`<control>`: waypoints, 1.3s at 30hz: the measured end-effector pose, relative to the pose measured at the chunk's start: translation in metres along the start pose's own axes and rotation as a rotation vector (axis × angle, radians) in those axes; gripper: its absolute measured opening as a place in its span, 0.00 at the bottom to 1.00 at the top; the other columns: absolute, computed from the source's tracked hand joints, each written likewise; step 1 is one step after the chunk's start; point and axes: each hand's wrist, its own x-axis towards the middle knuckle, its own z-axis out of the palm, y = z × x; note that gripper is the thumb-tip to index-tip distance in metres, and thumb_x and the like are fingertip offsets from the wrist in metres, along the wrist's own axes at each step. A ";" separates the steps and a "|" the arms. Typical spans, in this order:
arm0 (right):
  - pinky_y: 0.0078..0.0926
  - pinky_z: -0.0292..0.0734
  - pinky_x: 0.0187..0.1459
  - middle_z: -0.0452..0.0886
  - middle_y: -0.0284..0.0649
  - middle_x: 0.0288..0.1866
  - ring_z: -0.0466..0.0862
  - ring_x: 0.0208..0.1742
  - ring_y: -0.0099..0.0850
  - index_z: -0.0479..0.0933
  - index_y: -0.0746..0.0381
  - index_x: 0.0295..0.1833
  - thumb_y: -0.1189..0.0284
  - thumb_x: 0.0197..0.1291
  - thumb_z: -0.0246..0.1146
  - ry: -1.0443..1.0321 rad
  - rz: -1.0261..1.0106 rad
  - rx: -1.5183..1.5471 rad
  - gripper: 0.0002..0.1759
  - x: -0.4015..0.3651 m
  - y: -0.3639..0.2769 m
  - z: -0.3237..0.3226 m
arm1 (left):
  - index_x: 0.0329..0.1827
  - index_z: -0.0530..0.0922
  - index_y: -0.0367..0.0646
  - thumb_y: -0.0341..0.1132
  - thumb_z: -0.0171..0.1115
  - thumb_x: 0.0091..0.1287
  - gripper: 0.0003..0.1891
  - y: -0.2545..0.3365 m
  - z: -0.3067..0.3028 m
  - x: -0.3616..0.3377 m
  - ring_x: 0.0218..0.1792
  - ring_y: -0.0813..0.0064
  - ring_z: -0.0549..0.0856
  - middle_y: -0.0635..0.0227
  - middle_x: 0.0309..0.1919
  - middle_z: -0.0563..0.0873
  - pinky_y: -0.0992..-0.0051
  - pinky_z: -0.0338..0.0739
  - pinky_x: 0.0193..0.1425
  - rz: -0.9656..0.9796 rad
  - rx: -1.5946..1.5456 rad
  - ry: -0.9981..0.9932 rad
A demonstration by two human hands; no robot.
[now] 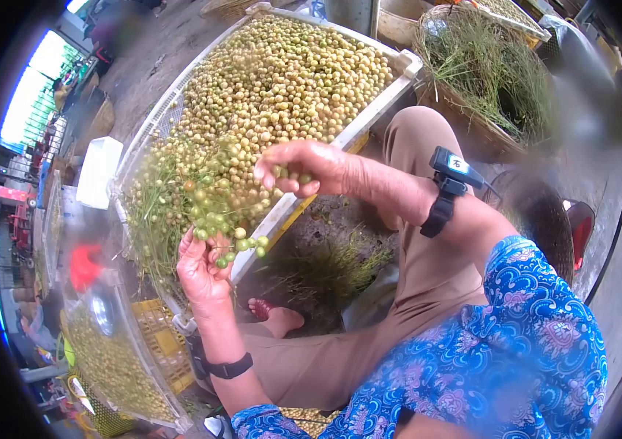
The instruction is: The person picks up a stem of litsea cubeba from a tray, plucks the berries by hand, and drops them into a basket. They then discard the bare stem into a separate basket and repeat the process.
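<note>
My left hand point(205, 267) is closed on a sprig of small round green fruits point(241, 245), held over the near corner of the white mesh tray point(282, 212). My right hand point(307, 167) is above the tray's near edge, just up and right of the sprig, with its fingers curled round a few loose round fruits point(293, 175). The tray holds a thick layer of yellowish loose fruits point(282, 80). A tangle of thin green stems point(154, 205) lies at its left end, near my left hand.
A wicker basket heaped with thin green stems point(486, 73) stands upper right. More stems point(333, 267) lie on the ground between my legs. At lower left, a second tray of fruits point(117, 358) sits beside a yellow crate point(161, 340). A white container point(99, 172) is left of the main tray.
</note>
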 end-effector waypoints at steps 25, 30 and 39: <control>0.30 0.72 0.26 0.76 0.42 0.21 0.78 0.25 0.33 0.75 0.65 0.33 0.65 0.57 0.55 0.151 -0.098 -1.584 0.13 0.005 -0.003 -0.002 | 0.32 0.73 0.40 0.30 0.55 0.58 0.03 0.006 0.013 0.002 0.11 0.88 0.65 0.68 0.20 0.76 0.91 0.51 0.08 -0.046 0.145 0.079; 0.06 0.51 0.10 0.73 0.29 0.22 0.64 0.16 0.10 0.74 0.61 0.39 0.64 0.57 0.57 -0.132 0.084 -0.088 0.12 -0.001 0.003 0.013 | 0.33 0.73 0.40 0.29 0.54 0.58 0.03 0.010 0.011 0.001 0.14 0.87 0.67 0.68 0.23 0.76 0.91 0.51 0.08 -0.014 0.103 0.096; 0.07 0.49 0.11 0.73 0.25 0.22 0.64 0.15 0.09 0.75 0.56 0.34 0.65 0.53 0.62 -0.075 0.096 -0.287 0.07 0.002 0.019 0.036 | 0.29 0.72 0.38 0.33 0.53 0.60 0.07 0.006 0.012 0.006 0.09 0.89 0.61 0.70 0.14 0.71 0.91 0.48 0.08 -0.046 0.239 0.142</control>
